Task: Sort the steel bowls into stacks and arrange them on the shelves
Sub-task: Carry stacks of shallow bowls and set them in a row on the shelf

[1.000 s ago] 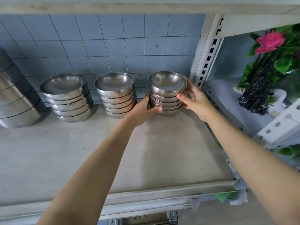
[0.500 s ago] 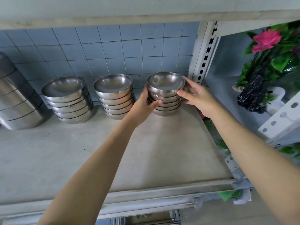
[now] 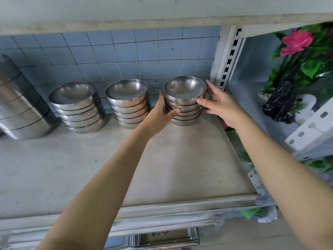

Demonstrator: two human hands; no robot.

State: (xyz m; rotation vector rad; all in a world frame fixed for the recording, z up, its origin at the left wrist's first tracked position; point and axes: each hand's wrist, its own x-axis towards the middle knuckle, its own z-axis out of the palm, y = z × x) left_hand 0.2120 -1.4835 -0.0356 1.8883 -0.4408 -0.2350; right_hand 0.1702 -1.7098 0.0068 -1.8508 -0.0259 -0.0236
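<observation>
Three stacks of steel bowls stand in a row at the back of a grey shelf. The right stack rests on the shelf near the white slotted upright. My left hand wraps its left side with the thumb across the front. My right hand holds its right side, fingers behind the rim. The middle stack and the wider left stack stand untouched beside it.
A tall stack of large steel pots fills the far left. The white slotted upright borders the shelf on the right. Beyond it sit artificial flowers in a dark vase. Blue tiles back the shelf; metal trays lie below.
The right stack has been pushed slightly further back toward the tiled wall, both hands staying on it. The view has tilted a little.
</observation>
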